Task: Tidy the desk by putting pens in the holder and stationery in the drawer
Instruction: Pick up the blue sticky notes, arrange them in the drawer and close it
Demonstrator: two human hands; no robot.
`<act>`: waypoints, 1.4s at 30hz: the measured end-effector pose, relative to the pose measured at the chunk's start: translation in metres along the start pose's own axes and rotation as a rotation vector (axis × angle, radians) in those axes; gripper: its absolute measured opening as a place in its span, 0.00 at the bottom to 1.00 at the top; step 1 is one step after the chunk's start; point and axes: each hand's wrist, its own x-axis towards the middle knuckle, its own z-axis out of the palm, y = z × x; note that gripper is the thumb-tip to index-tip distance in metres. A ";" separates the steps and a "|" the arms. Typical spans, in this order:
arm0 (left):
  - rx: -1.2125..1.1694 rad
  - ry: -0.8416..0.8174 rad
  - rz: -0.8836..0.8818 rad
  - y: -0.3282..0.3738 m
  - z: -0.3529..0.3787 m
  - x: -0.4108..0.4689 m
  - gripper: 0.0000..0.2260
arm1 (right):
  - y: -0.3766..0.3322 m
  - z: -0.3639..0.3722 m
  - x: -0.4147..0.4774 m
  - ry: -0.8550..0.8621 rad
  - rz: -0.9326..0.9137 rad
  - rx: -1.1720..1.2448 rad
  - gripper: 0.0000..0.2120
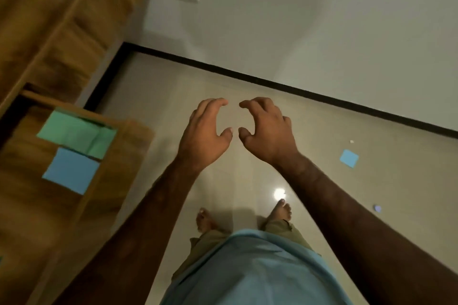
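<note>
Over on the left, the wooden drawer (119,136) stands open with a green note pad (76,132) and a blue note pad (70,171) lying inside, touching each other, so some stationery looks put away. No pens or holder are in sight. The left hand (205,131) and right hand (267,129) hover empty over the floor (173,96), fingers curled half open, thumbs nearly meeting. Further right, a blue sticky note (349,158) lies on the tiles, probably left to collect.
</note>
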 end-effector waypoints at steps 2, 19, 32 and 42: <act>-0.003 -0.072 0.039 0.032 0.033 0.011 0.26 | 0.045 -0.019 -0.005 0.015 0.064 0.021 0.29; 0.139 -0.622 0.431 0.240 0.272 0.125 0.23 | 0.323 -0.123 -0.053 0.202 0.650 0.161 0.27; 0.329 -1.071 0.716 0.320 0.457 0.217 0.24 | 0.476 -0.102 -0.048 0.312 1.063 0.362 0.26; 0.410 -1.198 0.713 0.254 0.685 0.226 0.23 | 0.641 0.062 -0.057 0.275 1.156 0.420 0.26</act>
